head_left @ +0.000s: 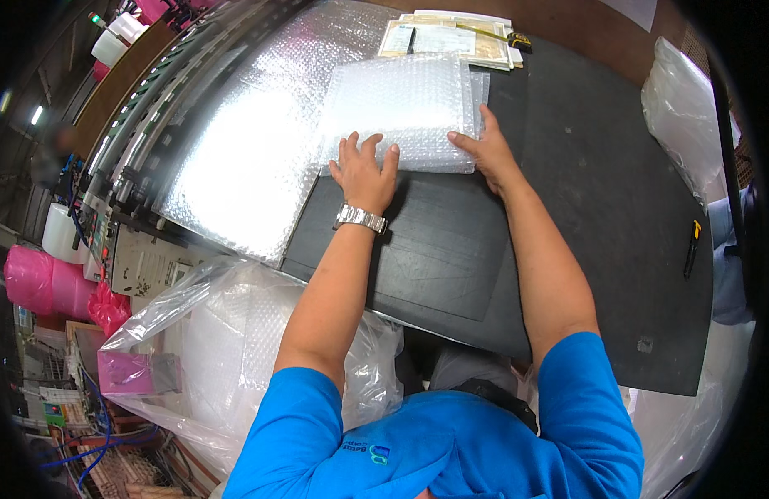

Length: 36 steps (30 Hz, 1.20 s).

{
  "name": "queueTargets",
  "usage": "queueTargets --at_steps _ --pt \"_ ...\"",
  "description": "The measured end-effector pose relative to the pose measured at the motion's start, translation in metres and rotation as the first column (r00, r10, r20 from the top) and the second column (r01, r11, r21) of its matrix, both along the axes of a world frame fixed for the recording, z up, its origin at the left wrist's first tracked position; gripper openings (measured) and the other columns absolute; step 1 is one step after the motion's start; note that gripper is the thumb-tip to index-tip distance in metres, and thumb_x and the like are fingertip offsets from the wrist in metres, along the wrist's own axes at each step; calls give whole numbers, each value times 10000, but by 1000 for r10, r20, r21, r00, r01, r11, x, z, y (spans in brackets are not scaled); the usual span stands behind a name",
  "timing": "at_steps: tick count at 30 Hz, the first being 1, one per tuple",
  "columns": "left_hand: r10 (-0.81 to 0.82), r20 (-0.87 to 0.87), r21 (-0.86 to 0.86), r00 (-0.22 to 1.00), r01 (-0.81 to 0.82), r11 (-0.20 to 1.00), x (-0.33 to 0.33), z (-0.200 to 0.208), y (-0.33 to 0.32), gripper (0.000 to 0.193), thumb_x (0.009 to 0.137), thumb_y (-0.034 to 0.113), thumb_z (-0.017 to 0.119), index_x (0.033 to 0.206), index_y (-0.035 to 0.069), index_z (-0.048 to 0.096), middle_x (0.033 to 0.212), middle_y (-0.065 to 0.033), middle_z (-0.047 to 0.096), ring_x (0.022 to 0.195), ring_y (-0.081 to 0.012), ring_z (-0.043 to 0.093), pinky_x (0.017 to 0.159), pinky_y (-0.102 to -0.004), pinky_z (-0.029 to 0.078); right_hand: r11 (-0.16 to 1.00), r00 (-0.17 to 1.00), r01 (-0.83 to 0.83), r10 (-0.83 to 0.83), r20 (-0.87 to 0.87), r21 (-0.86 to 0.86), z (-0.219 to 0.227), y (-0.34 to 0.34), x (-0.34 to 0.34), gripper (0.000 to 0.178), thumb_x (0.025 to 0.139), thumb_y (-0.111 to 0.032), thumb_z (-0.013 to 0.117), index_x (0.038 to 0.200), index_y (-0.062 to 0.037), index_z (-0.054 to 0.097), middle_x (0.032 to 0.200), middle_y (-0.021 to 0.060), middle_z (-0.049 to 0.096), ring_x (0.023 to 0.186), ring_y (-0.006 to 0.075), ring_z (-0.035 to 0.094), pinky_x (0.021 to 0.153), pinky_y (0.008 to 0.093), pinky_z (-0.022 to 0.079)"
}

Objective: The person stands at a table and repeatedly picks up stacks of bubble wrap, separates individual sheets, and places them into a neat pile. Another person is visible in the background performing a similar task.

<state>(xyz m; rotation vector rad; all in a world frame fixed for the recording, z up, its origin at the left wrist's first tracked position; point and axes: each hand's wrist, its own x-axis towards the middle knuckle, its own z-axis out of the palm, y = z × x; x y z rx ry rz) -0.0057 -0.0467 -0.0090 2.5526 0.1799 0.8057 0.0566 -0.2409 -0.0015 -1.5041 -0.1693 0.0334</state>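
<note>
A stack of clear bubble wrap bags [401, 96] lies at the far middle of the black table mat [434, 241], its edges slightly uneven on the right side. My left hand [366, 173] rests on the stack's near left part, fingers spread and holding nothing. At the right edge is my right hand [488, 151], its thumb on top of the bags and a finger stretched along their side. Thumb and finger stand apart; the rest of that hand's fingers are hidden.
A bubble wrap sheet [243, 150] comes off a roller machine [135, 125] at left. Beyond the stack lie papers [442, 37] with a tape measure [518, 41]. A utility knife [693, 248] is at right. A large clear plastic bag [234, 349] hangs near left.
</note>
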Motion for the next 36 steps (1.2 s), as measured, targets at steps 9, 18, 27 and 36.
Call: queueTargets --at_steps 9,18,27,36 --pt "-46 59 -54 997 49 997 1 1 3 428 824 428 492 1107 111 544 1267 -197 372 1221 -366 295 988 -584 125 1000 1000 -10 10 -28 17 3 0 -1 923 688 -186 731 1351 36 129 1272 278 361 1152 293 418 932 319 362" --pt "232 245 -3 941 -238 971 -5 13 6 437 806 391 519 1151 121 520 1280 -206 365 1217 -332 296 958 -550 186 999 999 -19 20 -32 49 6 -1 -4 930 677 -141 728 1355 32 115 1285 274 347 1156 291 412 939 316 354" --pt "-42 -237 266 971 106 958 -12 8 -7 589 815 552 429 1263 169 446 1338 -148 358 1273 -306 278 1000 -599 93 982 999 -24 32 -41 185 -6 -3 -1 981 709 -118 700 1365 24 -17 1325 252 300 1178 279 376 950 312 338" --pt "-595 -241 205 767 640 741 -37 12 -30 592 772 477 546 1266 171 428 1323 -142 372 1253 -298 309 1023 -472 212 954 981 177 -151 -120 241 15 7 -34 817 630 61 651 1308 17 198 1153 193 473 1039 273 499 876 330 410"
